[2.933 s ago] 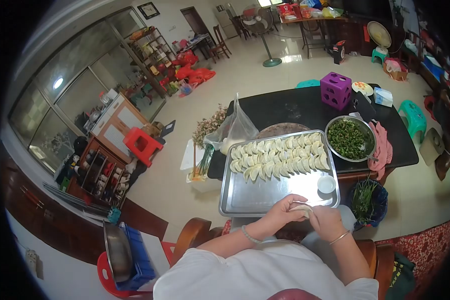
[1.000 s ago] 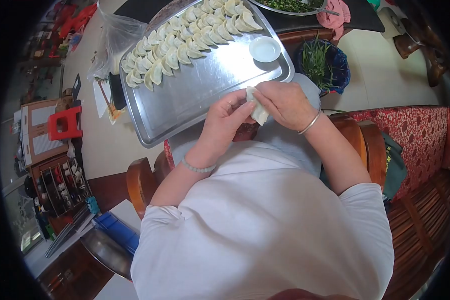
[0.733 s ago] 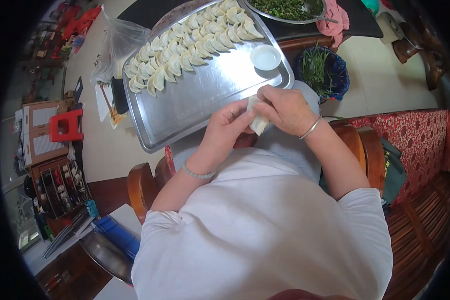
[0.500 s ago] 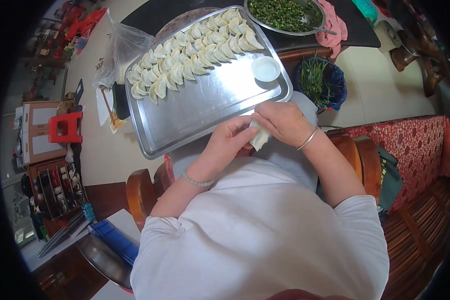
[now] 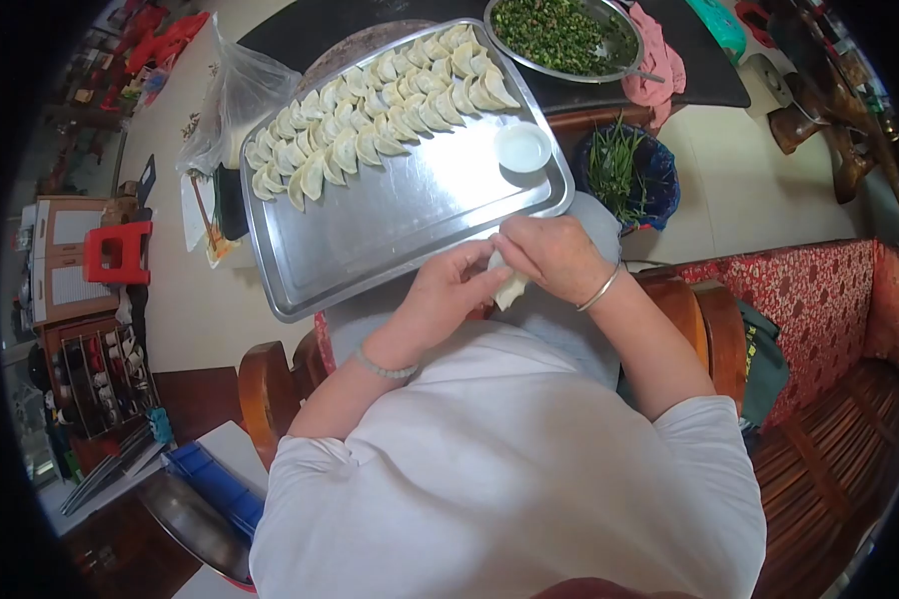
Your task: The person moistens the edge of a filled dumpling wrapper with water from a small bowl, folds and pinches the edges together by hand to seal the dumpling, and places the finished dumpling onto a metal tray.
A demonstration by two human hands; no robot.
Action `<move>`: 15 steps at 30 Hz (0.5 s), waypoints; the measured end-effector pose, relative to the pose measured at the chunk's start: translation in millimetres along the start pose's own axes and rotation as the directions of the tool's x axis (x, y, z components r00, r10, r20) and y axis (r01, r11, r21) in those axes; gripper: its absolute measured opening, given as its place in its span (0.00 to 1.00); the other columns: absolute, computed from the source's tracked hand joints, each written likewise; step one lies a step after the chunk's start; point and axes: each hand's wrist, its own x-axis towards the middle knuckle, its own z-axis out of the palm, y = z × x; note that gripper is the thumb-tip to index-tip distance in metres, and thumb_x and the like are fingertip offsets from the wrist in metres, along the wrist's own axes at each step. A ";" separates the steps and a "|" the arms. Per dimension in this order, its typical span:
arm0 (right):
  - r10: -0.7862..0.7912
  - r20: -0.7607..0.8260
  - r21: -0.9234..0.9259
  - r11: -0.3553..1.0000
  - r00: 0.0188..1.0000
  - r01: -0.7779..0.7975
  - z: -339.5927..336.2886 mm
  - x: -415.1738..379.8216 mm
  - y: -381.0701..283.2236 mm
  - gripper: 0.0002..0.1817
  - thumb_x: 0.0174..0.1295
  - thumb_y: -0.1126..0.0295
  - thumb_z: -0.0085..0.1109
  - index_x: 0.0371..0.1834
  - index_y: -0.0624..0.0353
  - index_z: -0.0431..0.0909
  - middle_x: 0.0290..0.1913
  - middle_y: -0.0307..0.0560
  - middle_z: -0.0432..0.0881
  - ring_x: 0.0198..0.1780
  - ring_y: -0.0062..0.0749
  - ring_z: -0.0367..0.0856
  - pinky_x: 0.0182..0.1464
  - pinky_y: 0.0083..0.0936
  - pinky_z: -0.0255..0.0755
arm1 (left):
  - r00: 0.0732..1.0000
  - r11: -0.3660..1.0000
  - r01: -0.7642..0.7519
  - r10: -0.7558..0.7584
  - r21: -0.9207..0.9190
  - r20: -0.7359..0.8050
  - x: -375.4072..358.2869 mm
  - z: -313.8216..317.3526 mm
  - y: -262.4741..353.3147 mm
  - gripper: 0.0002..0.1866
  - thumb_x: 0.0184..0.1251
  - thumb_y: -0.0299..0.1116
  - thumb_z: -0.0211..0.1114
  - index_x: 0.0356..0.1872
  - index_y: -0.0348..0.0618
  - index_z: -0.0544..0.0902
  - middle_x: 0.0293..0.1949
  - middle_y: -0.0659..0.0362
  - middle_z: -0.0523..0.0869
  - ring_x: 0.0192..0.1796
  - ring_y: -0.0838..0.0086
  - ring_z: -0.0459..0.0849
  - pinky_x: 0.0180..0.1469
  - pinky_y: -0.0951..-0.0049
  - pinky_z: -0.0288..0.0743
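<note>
Between my two hands, above my lap, is a pale dumpling (image 5: 510, 290), partly covered by the fingers. My left hand (image 5: 449, 292), with a beaded bracelet at the wrist, pinches its left side. The fingers of my right hand (image 5: 554, 255), which has a metal bangle at the wrist, are closed on its upper end. Just beyond the hands lies a metal tray (image 5: 370, 235) holding rows of folded dumplings (image 5: 367, 147). A small white bowl (image 5: 522, 148) stands at the tray's right side.
Past the tray, a metal bowl of chopped green filling (image 5: 559, 38) stands on a black table beside a pink cloth (image 5: 657, 75). A lined bin with green leaves (image 5: 624, 175) is at the right. Wooden chair arms (image 5: 267, 394) flank me. A red stool (image 5: 118, 253) stands left.
The view has shifted slightly, so the tray and hands appear a little further left. Both hands still hold the dumpling, with the fingers slightly repositioned along it.
</note>
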 end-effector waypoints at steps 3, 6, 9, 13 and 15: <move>0.089 -0.098 0.105 0.991 0.991 -0.078 -4.5 1.9 -5.3 0.09 0.66 0.65 0.54 0.40 0.59 0.76 0.27 0.54 0.80 0.27 0.46 0.81 0.31 0.32 0.74 | 0.998 0.998 -0.018 0.015 -0.056 -0.060 -0.7 0.4 5.2 0.11 0.70 0.30 0.60 0.50 0.40 0.78 0.37 0.67 0.81 0.35 0.86 0.78 0.38 0.84 0.74; 0.293 -0.095 0.402 0.886 0.951 -0.232 -6.8 0.9 0.5 0.13 0.72 0.63 0.46 0.38 0.60 0.75 0.24 0.43 0.78 0.24 0.27 0.78 0.28 0.23 0.72 | 0.992 0.991 -0.044 0.029 -0.127 -0.122 1.0 -1.3 2.5 0.14 0.70 0.28 0.59 0.54 0.38 0.75 0.43 0.62 0.82 0.42 0.81 0.81 0.45 0.81 0.77; 0.374 0.004 0.393 0.852 0.927 -0.346 -11.8 1.3 2.0 0.11 0.70 0.62 0.46 0.40 0.57 0.75 0.29 0.50 0.81 0.32 0.47 0.82 0.32 0.35 0.73 | 0.994 0.893 -0.106 0.077 -0.437 -0.083 5.8 -6.2 -2.2 0.17 0.69 0.24 0.58 0.57 0.38 0.70 0.54 0.55 0.78 0.55 0.72 0.80 0.59 0.71 0.78; 0.216 -0.011 0.211 0.955 0.976 -0.209 -5.3 0.9 2.6 0.15 0.69 0.56 0.49 0.38 0.57 0.75 0.28 0.50 0.81 0.31 0.49 0.81 0.33 0.37 0.73 | 0.980 0.863 -0.190 0.139 -0.468 -0.142 6.7 -6.5 -3.4 0.15 0.68 0.24 0.59 0.54 0.40 0.71 0.55 0.53 0.78 0.56 0.71 0.80 0.59 0.71 0.77; 0.156 -0.009 0.160 0.975 0.988 -0.153 -5.5 1.0 -0.5 0.13 0.68 0.58 0.51 0.38 0.58 0.75 0.28 0.50 0.80 0.30 0.48 0.80 0.32 0.35 0.73 | 0.971 0.818 -0.231 0.159 -0.527 -0.178 6.3 -6.7 0.6 0.15 0.67 0.19 0.58 0.52 0.38 0.69 0.54 0.51 0.78 0.55 0.70 0.80 0.58 0.73 0.79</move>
